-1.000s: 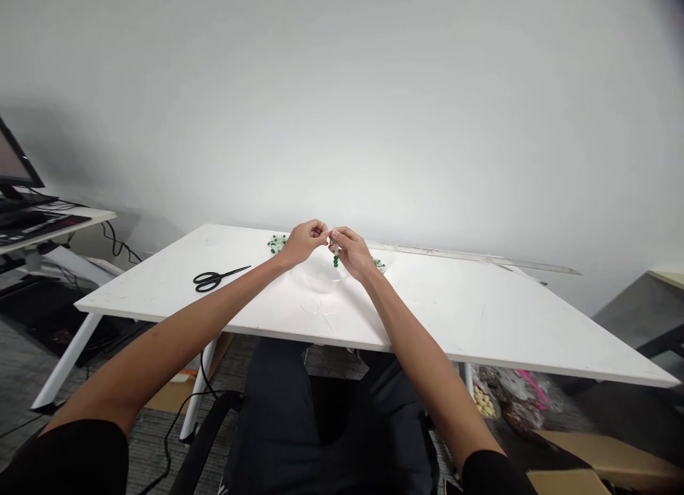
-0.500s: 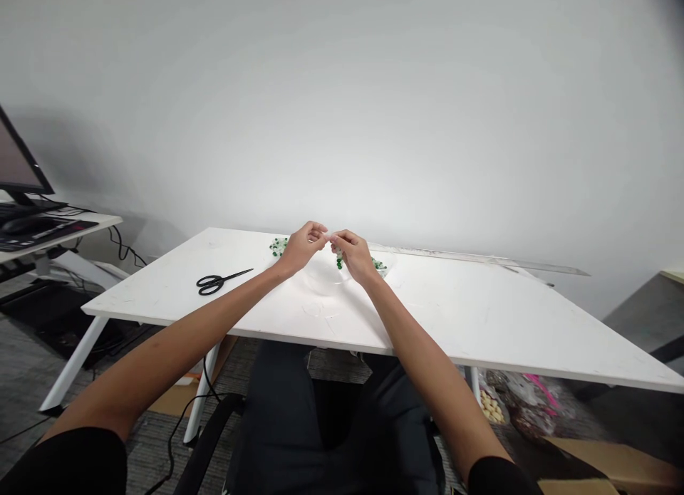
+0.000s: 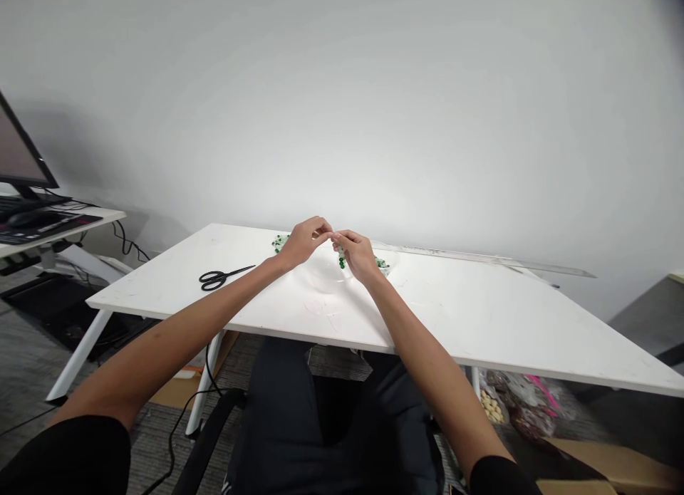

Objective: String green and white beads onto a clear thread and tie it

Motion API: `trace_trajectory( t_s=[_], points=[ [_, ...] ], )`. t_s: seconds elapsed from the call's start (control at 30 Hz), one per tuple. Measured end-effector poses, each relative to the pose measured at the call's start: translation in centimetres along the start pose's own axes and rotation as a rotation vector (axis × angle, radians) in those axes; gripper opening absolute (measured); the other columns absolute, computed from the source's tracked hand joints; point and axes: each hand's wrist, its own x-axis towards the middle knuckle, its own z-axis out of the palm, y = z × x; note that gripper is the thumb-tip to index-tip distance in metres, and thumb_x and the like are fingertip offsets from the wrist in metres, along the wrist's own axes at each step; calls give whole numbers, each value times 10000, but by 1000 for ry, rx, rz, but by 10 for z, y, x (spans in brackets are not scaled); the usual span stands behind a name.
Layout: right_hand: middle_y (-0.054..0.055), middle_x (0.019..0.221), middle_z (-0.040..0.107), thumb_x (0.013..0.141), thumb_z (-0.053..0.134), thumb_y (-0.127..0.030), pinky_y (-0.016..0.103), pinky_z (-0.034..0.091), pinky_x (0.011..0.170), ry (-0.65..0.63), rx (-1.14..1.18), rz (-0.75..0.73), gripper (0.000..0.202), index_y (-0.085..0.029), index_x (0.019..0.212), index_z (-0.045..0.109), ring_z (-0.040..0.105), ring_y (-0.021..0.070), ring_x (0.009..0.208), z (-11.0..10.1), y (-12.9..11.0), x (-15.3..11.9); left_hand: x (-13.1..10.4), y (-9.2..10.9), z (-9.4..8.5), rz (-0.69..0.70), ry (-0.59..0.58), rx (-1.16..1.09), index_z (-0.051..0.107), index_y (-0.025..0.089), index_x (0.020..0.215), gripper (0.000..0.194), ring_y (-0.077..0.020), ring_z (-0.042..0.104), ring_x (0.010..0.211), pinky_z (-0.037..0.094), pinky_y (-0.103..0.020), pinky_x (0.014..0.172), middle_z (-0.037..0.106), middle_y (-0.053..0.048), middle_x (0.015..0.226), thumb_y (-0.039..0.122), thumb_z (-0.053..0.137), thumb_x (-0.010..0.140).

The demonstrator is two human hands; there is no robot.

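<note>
- Two bead piles [image 3: 278, 242] flank the hands; scissors [image 3: 220, 276] lie left on the bench [image 3: 481, 317].
- Left hand [image 3: 303, 241] and right hand [image 3: 357, 253]: each grip pinches a short strand [image 3: 340, 258] of green beads.

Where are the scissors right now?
In the head view the black scissors lie flat on the white table, near its left edge, apart from the left hand.

an office was suggested by a white desk [image 3: 481, 317], a monitor [image 3: 21, 160] on a neighbouring desk, and grey carpet [image 3: 32, 352].
</note>
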Motion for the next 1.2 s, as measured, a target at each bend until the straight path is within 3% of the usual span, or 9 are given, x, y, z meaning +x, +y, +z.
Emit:
trace_trajectory(
  t_s=[0.3, 0.43, 0.6, 0.87, 1.2],
  points=[
    [13, 660, 561, 690, 708, -344, 274, 382, 637, -5, 82, 15, 172, -176, 727, 702, 487, 118, 658, 4, -3, 0, -5, -5, 13, 107, 89, 97, 540, 195, 819, 65, -126, 534, 759, 445, -257, 727, 554, -11, 842, 230, 500, 855],
    [11, 662, 565, 678, 713, -340, 270, 387, 635, 21, 89, 15, 169, -175, 714, 697, 488, 113, 652, 5, -3, 1, -6, -9, 18, 1, 143, 5, 558, 184, 842, 104, -130, 570, 760, 463, -261, 734, 602, -18, 838, 288, 549, 843],
    [9, 664, 567, 678, 717, -326, 271, 379, 624, 32, 69, 35, 154, -176, 709, 699, 482, 112, 643, 4, -5, -1, -9, -6, 15, -101, 127, -60, 605, 184, 841, 187, -149, 608, 761, 475, -275, 727, 658, -31, 831, 369, 588, 833],
    [9, 678, 571, 667, 736, -332, 273, 386, 631, 7, 61, 10, 170, -175, 713, 690, 480, 112, 650, 0, -1, 3, 2, -4, 11, -203, 40, -38, 633, 173, 772, 154, -146, 607, 666, 469, -265, 639, 666, -25, 710, 317, 583, 789],
    [17, 709, 572, 688, 733, -312, 260, 385, 622, -7, 99, 57, 152, -173, 732, 691, 488, 108, 664, -1, -1, 2, 7, -12, 12, -324, -1, -396, 599, 136, 666, 124, -128, 624, 683, 552, -333, 763, 617, -15, 670, 241, 621, 727]
  ],
)
